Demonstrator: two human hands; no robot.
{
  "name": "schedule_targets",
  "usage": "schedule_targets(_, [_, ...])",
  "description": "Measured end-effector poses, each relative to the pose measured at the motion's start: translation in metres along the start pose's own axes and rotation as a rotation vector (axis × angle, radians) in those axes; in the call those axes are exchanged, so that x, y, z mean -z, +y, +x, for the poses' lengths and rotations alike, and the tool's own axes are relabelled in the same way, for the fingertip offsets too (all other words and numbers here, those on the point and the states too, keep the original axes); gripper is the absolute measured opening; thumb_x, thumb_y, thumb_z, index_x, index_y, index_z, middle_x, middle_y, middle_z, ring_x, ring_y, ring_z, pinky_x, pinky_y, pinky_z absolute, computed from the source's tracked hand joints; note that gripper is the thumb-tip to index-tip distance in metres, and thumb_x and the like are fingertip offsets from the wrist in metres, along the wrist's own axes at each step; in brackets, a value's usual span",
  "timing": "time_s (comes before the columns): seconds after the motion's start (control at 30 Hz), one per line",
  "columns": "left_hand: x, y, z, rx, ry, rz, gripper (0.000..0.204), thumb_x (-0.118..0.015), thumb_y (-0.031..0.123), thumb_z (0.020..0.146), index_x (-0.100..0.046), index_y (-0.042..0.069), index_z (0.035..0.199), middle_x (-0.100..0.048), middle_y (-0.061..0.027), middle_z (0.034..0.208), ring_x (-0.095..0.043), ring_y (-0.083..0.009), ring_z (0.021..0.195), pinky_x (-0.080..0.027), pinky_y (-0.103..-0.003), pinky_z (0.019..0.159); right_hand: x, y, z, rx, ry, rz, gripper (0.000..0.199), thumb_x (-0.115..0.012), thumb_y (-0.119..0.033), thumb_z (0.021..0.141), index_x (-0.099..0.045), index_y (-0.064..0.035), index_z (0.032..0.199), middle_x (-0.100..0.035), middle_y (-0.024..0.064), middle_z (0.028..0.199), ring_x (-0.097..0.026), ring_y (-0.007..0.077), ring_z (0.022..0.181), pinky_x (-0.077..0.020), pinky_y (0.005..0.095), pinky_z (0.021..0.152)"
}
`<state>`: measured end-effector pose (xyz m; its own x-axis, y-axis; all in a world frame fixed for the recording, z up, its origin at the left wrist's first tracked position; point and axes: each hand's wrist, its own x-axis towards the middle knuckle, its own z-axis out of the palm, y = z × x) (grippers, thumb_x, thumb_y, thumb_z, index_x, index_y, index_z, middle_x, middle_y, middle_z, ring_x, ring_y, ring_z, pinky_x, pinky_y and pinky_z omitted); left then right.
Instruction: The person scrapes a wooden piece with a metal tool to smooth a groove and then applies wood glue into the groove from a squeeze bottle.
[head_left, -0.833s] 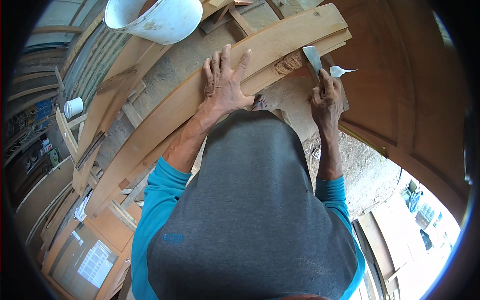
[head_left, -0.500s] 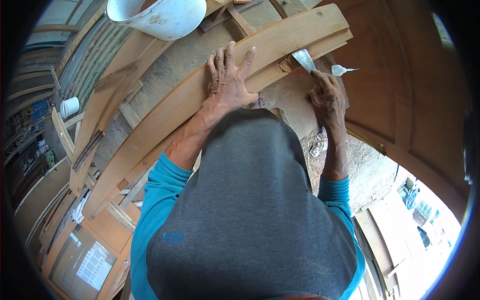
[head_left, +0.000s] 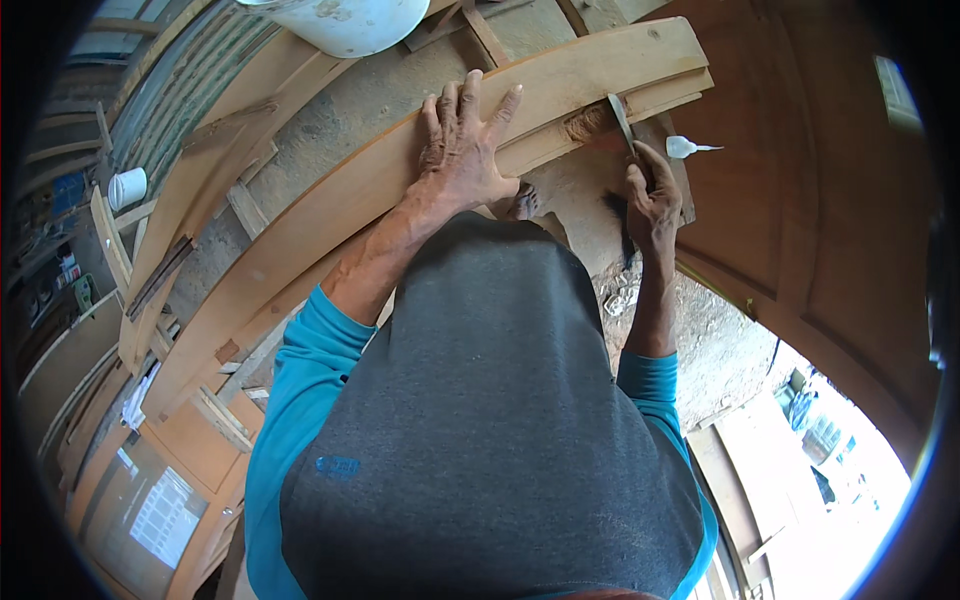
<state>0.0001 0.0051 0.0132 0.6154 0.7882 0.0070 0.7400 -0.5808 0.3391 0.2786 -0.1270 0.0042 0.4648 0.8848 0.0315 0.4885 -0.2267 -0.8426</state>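
My left hand point(head_left: 462, 150) lies with fingers spread on a long wooden plank point(head_left: 590, 66), pressing on its face. My right hand point(head_left: 655, 196) is closed round the handle of a putty knife point(head_left: 621, 118). The thin metal blade is turned nearly edge-on, its tip at the plank's stepped near edge. Just left of the blade, a rough brown patch point(head_left: 588, 124) marks the lower ledge of the wood. A small white bottle with a thin nozzle point(head_left: 682, 147) lies to the right of the knife.
A white bucket point(head_left: 350, 22) stands beyond the plank. Brown wooden panelling point(head_left: 790, 170) fills the right side. A small white tub point(head_left: 127, 188) and curved wooden boards point(head_left: 190, 215) are at the left. Below them lies a framed panel with glass point(head_left: 130, 505).
The putty knife has turned from showing its flat blade to nearly edge-on, uncovering more of the brown patch. My left hand stays on the plank. The whole view has shifted slightly.
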Motion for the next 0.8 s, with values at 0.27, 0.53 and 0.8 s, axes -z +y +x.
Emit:
schedule_targets(0.27, [-0.002, -0.006, -0.001, -0.008, 0.026, 0.051, 0.129, -0.09, 0.044, 0.058, -0.039, 0.022, 0.175, -0.031, -0.0311, 0.168, -0.034, -0.0496, 0.15, -0.023, -0.066, 0.125, 0.002, -0.031, -0.009, 0.2, -0.184, -0.239, 0.045, -0.074, -0.002, 0.091, -0.073, -0.0076, 0.135, -0.075, 0.0156, 0.121, -0.075, 0.0351, 0.109, -0.0608, 0.0439, 0.094])
schedule_targets(0.53, [-0.001, -0.002, 0.001, -0.01, 0.027, 0.032, 0.129, -0.09, 0.044, 0.057, -0.04, 0.022, 0.174, -0.031, -0.0304, 0.168, -0.034, -0.0484, 0.151, -0.023, -0.065, 0.125, 0.0, -0.018, -0.009, 0.214, -0.06, -0.22, 0.046, -0.073, 0.0, 0.092, -0.073, -0.0075, 0.137, -0.075, 0.0162, 0.12, -0.075, 0.0346, 0.108, -0.0615, 0.0432, 0.093])
schedule_targets(0.8, [-0.003, -0.002, 0.0, -0.008, 0.023, 0.031, 0.13, -0.09, 0.043, 0.055, -0.04, 0.021, 0.174, -0.031, -0.0305, 0.168, -0.033, -0.0491, 0.151, -0.023, -0.065, 0.126, -0.012, -0.014, -0.017, 0.296, -0.091, -0.317, 0.048, -0.071, 0.003, 0.094, -0.075, -0.0113, 0.139, -0.074, 0.0141, 0.122, -0.076, 0.0296, 0.104, -0.0626, 0.0395, 0.09])
